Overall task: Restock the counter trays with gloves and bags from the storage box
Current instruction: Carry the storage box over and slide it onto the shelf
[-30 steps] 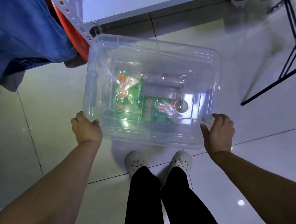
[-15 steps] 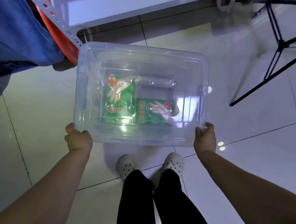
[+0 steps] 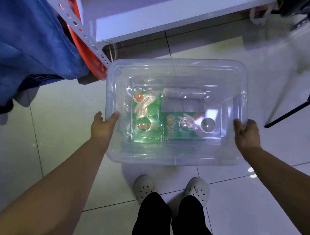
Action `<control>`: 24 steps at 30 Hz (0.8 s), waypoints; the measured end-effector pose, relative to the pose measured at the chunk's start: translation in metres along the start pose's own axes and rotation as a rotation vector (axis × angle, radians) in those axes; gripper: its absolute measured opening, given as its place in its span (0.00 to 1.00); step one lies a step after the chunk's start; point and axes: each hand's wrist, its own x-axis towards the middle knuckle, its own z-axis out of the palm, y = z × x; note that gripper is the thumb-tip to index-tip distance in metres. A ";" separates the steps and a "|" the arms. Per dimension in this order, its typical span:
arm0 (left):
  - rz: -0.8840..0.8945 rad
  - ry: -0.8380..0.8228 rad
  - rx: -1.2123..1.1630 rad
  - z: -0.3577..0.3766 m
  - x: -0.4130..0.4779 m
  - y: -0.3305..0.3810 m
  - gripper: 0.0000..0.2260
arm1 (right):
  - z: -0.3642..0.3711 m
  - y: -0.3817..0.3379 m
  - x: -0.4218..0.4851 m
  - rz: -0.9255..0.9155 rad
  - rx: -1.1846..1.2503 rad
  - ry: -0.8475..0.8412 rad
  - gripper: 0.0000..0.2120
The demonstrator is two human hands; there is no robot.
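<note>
I hold a clear plastic storage box (image 3: 180, 155) with its lid on, level above the tiled floor in front of my legs. My left hand (image 3: 102, 127) grips the box's left end and my right hand (image 3: 247, 134) grips its right end. Through the lid I see two green packs of gloves: one (image 3: 146, 116) upright at the left, the other (image 3: 183, 126) lying along the near side. A pale roll of bags (image 3: 181, 94) lies behind them.
A white shelf board (image 3: 171, 12) and a perforated grey upright (image 3: 83, 34) stand just beyond the box, with an orange tub (image 3: 92, 61) and blue cloth (image 3: 24, 43) at the left. Black tripod legs (image 3: 295, 108) spread at the right. My white shoes (image 3: 144, 188) stand below.
My hands have shifted from the box's near corners to its two short ends, and the box has swung level in front of me.
</note>
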 end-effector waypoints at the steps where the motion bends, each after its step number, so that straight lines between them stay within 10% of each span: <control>1: -0.001 -0.027 -0.003 0.000 0.007 0.004 0.38 | 0.003 -0.002 0.005 -0.032 -0.011 0.018 0.24; 9: 0.113 0.003 0.092 -0.007 0.019 0.002 0.26 | 0.011 0.000 0.008 -0.064 -0.202 0.141 0.22; 24: 0.273 0.310 0.045 0.030 -0.006 -0.005 0.10 | -0.009 0.006 0.020 0.206 0.285 -0.094 0.31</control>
